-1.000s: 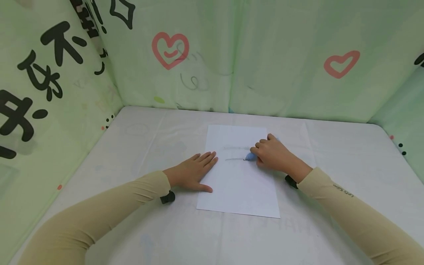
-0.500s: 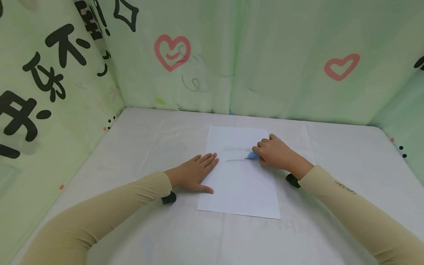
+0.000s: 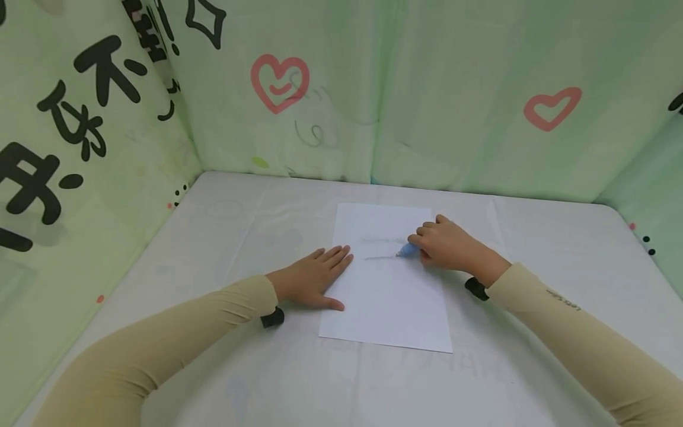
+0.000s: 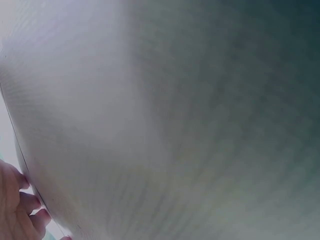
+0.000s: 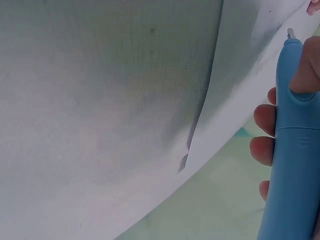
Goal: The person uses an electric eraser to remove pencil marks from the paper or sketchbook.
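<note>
A white sheet of paper point(image 3: 389, 308) lies on the table and carries two faint grey horizontal lines; the upper one looks smudged. My left hand point(image 3: 315, 279) rests flat on the sheet's left edge, fingers straight and thumb spread. In my right hand point(image 3: 445, 244) I grip a blue electric eraser point(image 3: 408, 249), its tip at the right end of the lower line point(image 3: 380, 258). The right wrist view shows the eraser's blue body point(image 5: 292, 165), with my thumb on its button and fingers wrapped behind. Only some fingertips point(image 4: 30, 202) of the left hand show in the left wrist view.
A white cloth point(image 3: 256, 367) covers the table. Green printed curtains point(image 3: 453, 118) with hearts and black characters stand behind and at both sides. Black wrist cameras point(image 3: 273, 317) sit under both sleeves.
My right hand and forearm have shifted slightly to the right, with the eraser tip still by the lower line. My left hand stays in place on the sheet. The head view has shifted slightly.
</note>
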The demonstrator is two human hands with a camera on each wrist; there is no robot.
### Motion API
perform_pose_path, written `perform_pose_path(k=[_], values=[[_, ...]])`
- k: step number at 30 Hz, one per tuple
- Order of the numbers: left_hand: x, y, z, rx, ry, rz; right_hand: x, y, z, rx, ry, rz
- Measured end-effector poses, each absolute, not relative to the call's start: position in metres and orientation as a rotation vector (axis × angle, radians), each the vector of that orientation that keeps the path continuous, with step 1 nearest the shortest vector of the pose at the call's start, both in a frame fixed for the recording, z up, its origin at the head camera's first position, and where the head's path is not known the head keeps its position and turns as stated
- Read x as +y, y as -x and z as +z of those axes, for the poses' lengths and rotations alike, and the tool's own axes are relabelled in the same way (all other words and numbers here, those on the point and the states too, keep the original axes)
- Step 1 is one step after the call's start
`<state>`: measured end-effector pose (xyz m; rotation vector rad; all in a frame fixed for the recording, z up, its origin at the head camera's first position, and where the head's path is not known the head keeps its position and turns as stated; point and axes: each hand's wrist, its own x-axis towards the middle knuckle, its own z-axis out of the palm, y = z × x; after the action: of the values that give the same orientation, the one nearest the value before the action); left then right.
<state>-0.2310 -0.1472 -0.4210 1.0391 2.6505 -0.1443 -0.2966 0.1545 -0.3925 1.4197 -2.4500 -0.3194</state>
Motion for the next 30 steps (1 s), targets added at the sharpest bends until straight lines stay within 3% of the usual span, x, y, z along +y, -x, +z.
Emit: perform_pose_path(k=[15, 30], values=[[-0.147, 0.229, -0.418, 2.654, -1.046, -0.148, 0.178, 0.272, -0.383, -2.594, -1.347, -0.388], [-0.147, 0.231, -0.423, 2.662, -1.040, -0.143, 0.173, 0.281, -0.395, -2.355, -1.426, -0.334]])
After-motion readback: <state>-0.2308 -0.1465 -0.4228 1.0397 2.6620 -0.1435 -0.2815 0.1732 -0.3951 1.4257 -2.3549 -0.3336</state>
